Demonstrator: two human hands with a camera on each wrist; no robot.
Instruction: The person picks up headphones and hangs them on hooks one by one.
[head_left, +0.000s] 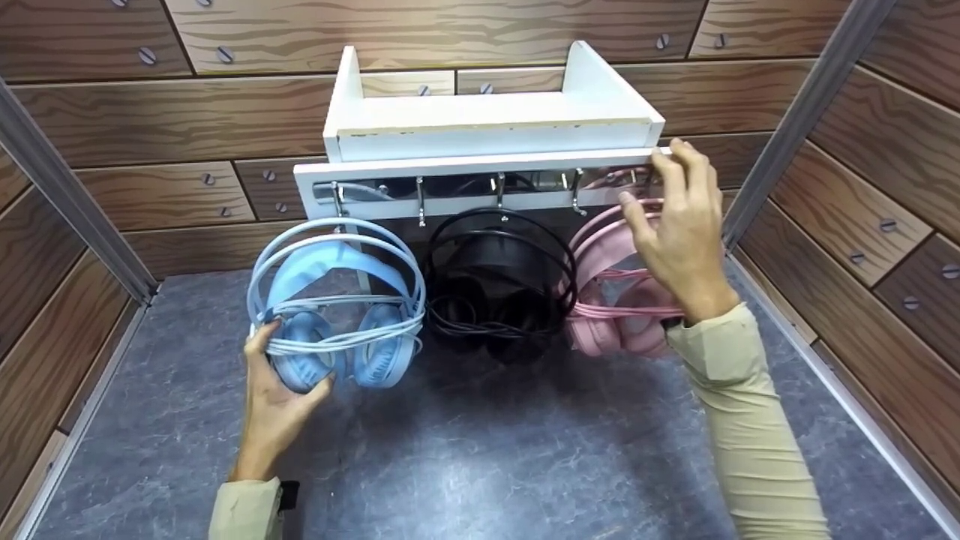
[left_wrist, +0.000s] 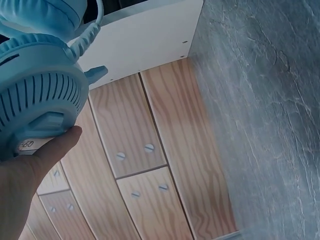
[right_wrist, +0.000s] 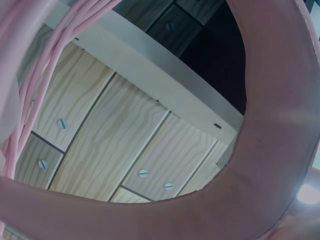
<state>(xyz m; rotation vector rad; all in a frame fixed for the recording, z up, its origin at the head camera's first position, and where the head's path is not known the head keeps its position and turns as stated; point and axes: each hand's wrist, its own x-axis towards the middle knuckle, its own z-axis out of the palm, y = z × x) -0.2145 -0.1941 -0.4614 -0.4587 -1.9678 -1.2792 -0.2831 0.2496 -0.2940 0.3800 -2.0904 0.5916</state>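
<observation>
Light blue headphones (head_left: 339, 259) with a coiled cable wrapped across them hang at the left of a white hook rack (head_left: 465, 165). My left hand (head_left: 274, 409) grips their left ear cup from below, and the left wrist view shows my thumb (left_wrist: 62, 145) against the slotted cup. Black headphones (head_left: 499, 244) hang at the middle. Pink headphones (head_left: 600, 330) hang at the right, partly hidden by my right hand (head_left: 684, 232). That hand's fingers reach straight to the top edge of the rack's right end. Close up in the right wrist view is the pink headband (right_wrist: 280, 100).
Several metal hooks (head_left: 421, 202) line the rack's front rail. Above it is a white shelf (head_left: 480, 109) with raised sides. Wood-patterned walls (head_left: 225, 120) stand behind and at both sides, over a grey marbled floor surface (head_left: 480, 450).
</observation>
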